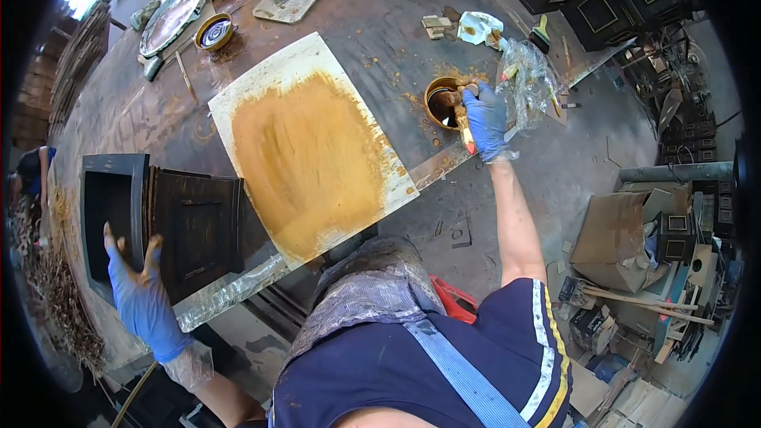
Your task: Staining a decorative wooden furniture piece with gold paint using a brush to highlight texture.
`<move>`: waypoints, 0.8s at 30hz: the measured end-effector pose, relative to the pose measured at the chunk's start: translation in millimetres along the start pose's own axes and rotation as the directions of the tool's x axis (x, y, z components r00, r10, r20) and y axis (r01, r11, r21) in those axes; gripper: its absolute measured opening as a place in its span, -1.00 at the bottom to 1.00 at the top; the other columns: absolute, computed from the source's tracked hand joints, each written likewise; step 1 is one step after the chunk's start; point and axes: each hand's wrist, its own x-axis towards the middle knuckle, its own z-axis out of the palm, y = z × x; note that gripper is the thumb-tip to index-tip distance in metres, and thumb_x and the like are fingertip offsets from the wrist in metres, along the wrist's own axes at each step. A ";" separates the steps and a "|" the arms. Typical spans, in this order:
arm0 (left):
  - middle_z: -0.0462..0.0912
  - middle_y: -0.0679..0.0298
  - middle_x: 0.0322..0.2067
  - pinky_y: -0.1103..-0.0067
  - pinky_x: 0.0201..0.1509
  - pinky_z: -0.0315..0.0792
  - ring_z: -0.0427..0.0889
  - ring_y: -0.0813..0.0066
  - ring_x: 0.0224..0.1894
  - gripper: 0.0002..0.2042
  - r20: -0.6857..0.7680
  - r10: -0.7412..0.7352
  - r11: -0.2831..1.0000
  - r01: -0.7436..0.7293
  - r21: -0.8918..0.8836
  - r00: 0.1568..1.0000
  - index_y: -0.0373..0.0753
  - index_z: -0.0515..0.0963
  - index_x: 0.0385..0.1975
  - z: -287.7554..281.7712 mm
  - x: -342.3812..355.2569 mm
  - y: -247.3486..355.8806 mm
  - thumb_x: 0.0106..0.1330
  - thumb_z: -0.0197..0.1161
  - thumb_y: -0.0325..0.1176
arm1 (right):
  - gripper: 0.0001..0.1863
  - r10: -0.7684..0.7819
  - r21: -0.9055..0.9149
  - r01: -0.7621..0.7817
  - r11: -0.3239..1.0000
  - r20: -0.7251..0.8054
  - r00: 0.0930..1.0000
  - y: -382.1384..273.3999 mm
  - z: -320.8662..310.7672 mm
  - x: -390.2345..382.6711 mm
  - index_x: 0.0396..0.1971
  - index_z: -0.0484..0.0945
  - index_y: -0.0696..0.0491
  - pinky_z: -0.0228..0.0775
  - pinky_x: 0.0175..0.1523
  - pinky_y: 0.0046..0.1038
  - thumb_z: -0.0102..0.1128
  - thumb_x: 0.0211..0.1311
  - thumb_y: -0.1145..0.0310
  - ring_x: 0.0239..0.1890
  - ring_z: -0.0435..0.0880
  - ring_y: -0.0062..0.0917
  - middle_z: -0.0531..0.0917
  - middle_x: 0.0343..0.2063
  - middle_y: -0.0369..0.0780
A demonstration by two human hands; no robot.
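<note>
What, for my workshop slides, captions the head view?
Blue-gloved left hand at black wooden box; blue-gloved right hand gripping red-tipped handle beside round brown bowl.

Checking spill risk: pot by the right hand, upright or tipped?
Upright: the pot stands on the table, its round mouth facing up. Fill level: cannot tell; the right hand reaches over its edge.

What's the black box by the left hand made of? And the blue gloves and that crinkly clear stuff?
Black box: probably wood with a dark coat; brown shows along its worn-looking edges.
Blue gloves: thin, stretchy-looking rubber, perhaps nitrile, because they wrinkle and hug the hands.
Crinkly clear stuff: most likely plastic film, since it's shiny, see-through and crumpled.
</note>
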 end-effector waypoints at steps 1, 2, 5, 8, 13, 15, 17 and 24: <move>0.47 0.27 -0.22 0.63 -0.28 0.36 0.49 0.47 -0.34 -0.54 0.049 -0.108 0.994 0.109 -0.023 0.993 -0.10 0.26 -0.03 0.8 -3.2 -6.3 0.02 0.15 -0.26 | -0.87 -0.064 -0.011 0.063 0.998 -0.018 0.998 2.6 5.4 2.9 -0.47 0.45 0.14 0.28 -0.44 -0.55 -0.01 -0.02 0.41 -0.54 0.50 -0.50 0.53 -0.58 -0.18; 0.47 0.27 -0.22 0.63 -0.28 0.36 0.49 0.47 -0.34 -0.54 0.027 -0.035 0.999 0.035 0.011 0.999 -0.10 0.26 -0.03 2.2 -8.6 -12.5 0.02 0.15 -0.26 | -0.87 -0.130 -0.022 0.130 0.991 -0.034 0.991 4.9 9.1 4.3 -0.48 0.45 0.14 0.29 -0.44 -0.53 -0.01 -0.02 0.41 -0.54 0.51 -0.45 0.53 -0.58 -0.16; 0.45 0.29 -0.18 0.64 -0.26 0.34 0.47 0.54 -0.23 -0.62 0.039 0.080 0.995 -0.082 0.064 0.996 0.00 0.28 -0.04 6.2 -10.1 -35.1 0.09 0.07 -0.30 | -0.88 -0.103 -0.046 0.102 0.994 -0.034 0.994 10.2 14.6 3.7 -0.49 0.45 0.13 0.30 -0.43 -0.49 -0.02 -0.02 0.41 -0.51 0.51 -0.36 0.52 -0.57 -0.13; 0.48 0.34 -0.23 0.64 -0.31 0.39 0.52 0.46 -0.31 -0.68 0.045 0.248 0.929 -0.250 0.273 0.968 -0.10 0.37 -0.13 -5.9 18.1 -68.9 0.05 0.10 -0.34 | -0.87 -0.166 -0.105 0.167 0.980 0.018 0.986 14.0 12.8 2.0 -0.50 0.44 0.13 0.30 -0.42 -0.44 -0.04 -0.02 0.40 -0.49 0.51 -0.32 0.52 -0.55 -0.11; 0.49 0.11 -0.32 0.52 -0.38 0.37 0.51 0.27 -0.35 -0.71 0.178 0.069 0.921 -0.131 0.367 0.982 -0.09 0.35 -0.12 -45.2 95.1 -142.5 0.16 -0.05 -0.21 | -0.86 -0.085 -0.207 0.102 0.973 0.092 0.992 16.0 7.1 8.0 -0.53 0.43 0.13 0.29 -0.41 -0.38 -0.06 -0.02 0.38 -0.48 0.50 -0.28 0.51 -0.56 -0.09; 0.50 0.12 -0.33 0.52 -0.38 0.37 0.51 0.26 -0.35 -0.72 0.181 0.127 0.911 -0.187 0.367 0.975 -0.09 0.35 -0.13 -50.3 113.0 -168.2 0.17 -0.06 -0.21 | -0.85 -0.123 -0.240 0.130 0.962 0.043 0.991 14.0 9.8 12.6 -0.53 0.43 0.12 0.29 -0.42 -0.36 -0.06 -0.02 0.36 -0.50 0.50 -0.28 0.51 -0.57 -0.09; 0.50 0.12 -0.33 0.54 -0.37 0.37 0.51 0.28 -0.35 -0.71 0.195 0.088 0.914 -0.157 0.375 0.977 -0.13 0.36 -0.14 -50.1 119.9 -189.6 0.17 -0.07 -0.19 | -0.85 -0.165 -0.146 0.151 0.978 -0.087 0.982 10.2 14.5 14.4 -0.54 0.43 0.12 0.29 -0.43 -0.36 -0.06 -0.02 0.36 -0.51 0.49 -0.26 0.50 -0.60 -0.09; 0.47 0.14 -0.25 0.61 -0.20 0.31 0.46 0.40 -0.22 -0.68 0.253 -0.019 0.978 -0.035 0.206 0.967 -0.19 0.35 -0.14 -55.3 127.6 -198.6 0.20 -0.13 -0.18 | -0.83 -0.102 -0.212 0.106 0.971 0.031 0.994 10.9 17.3 5.3 -0.54 0.42 0.15 0.28 -0.38 -0.36 -0.08 -0.01 0.36 -0.46 0.47 -0.22 0.49 -0.56 -0.05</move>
